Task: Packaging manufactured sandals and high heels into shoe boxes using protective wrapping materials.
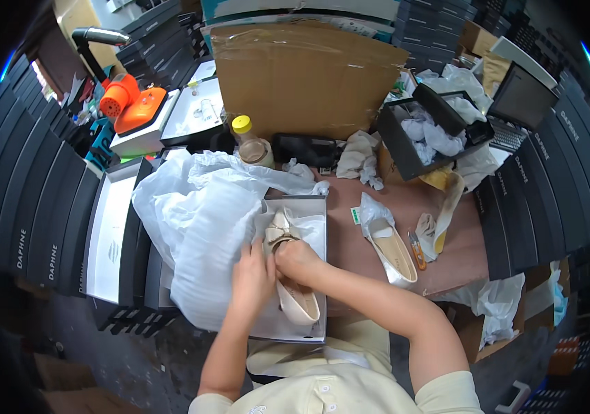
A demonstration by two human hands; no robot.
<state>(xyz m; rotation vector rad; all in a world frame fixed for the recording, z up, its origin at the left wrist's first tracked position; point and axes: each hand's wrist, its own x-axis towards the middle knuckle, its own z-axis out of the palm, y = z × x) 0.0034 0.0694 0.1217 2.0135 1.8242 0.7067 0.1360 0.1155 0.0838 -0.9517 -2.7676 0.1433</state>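
Observation:
A cream flat shoe (pixel 300 308) with a bow on its toe lies in an open shoe box (pixel 321 234) in front of me. My right hand (pixel 297 261) is closed, its fingertips down in the shoe's opening, and what they pinch is hidden. Along the shoe's left side, my left hand (pixel 256 271) grips its edge beside the white tissue paper (pixel 202 241) that spills over the box's left side. To the right, a matching shoe (pixel 393 252) lies on the table with white wrapping over its toe.
Orange-handled thread snips (pixel 417 251) lie right of the loose shoe. A yellow-capped jar (pixel 255 147) stands behind the tissue. A dark box (pixel 415 134) of crumpled paper sits back right. Shoe boxes (pixel 536 196) are stacked on both sides; a cardboard sheet (pixel 302 79) stands behind.

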